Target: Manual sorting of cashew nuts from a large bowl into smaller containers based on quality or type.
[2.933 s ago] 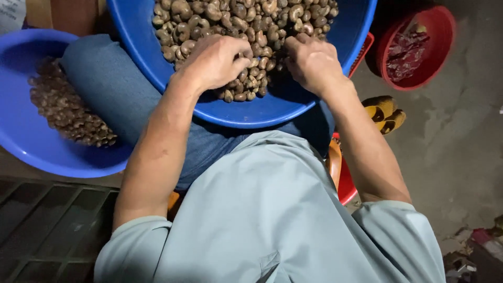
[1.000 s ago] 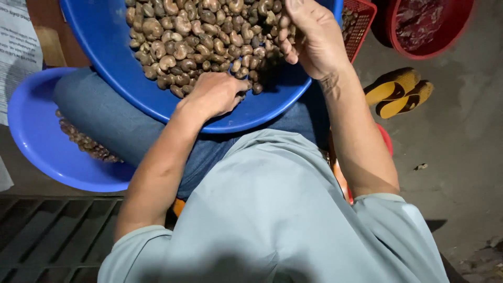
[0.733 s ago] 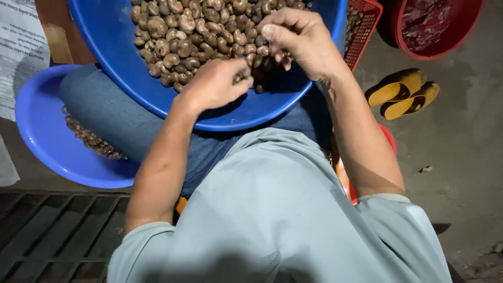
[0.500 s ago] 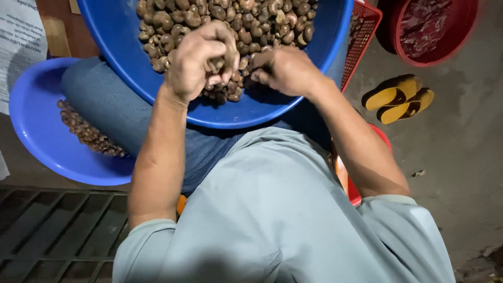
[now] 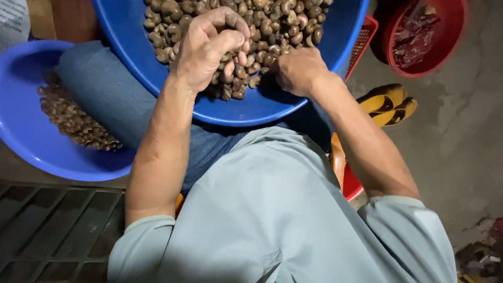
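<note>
A big blue basin [image 5: 246,107] rests on my lap, heaped with brown cashew nuts [image 5: 272,23] in their shells. My left hand [image 5: 207,47] is raised over the heap with its fingers curled around a handful of nuts. My right hand [image 5: 298,71] lies low at the near edge of the pile, fingers tucked down among the nuts; whether it grips any is hidden.
A second blue basin [image 5: 31,147] with a smaller layer of nuts sits on the floor to my left. A red basket [image 5: 361,44] and a red bowl [image 5: 419,36] stand at the upper right, yellow sandals [image 5: 387,105] beside them. A metal grate [image 5: 52,230] lies at lower left.
My right hand came down from its raised position into the near edge of the pile. My left hand lifted off the nuts and closed around a handful.
</note>
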